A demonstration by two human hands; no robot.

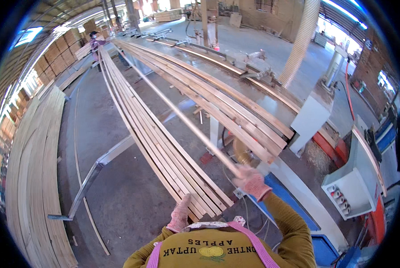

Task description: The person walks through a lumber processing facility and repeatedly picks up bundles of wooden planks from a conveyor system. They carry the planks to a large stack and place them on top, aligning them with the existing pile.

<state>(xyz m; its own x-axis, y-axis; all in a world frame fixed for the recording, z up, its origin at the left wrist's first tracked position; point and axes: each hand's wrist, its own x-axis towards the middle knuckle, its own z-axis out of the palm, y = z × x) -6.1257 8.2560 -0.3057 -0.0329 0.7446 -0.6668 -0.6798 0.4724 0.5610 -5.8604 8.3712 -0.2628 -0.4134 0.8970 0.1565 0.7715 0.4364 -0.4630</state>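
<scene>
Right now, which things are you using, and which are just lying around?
In use: long wooden strip gripped by right hand; stack of strips under left hand.
Lying about: plank pile, grey control box, loose strip on floor.

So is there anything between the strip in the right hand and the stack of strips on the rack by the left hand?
Nothing visible does. The right hand grips the near end of one long wooden strip, raised over the gap beside the stacked strips. The left hand rests at the stack's near end, off to one side.
</scene>
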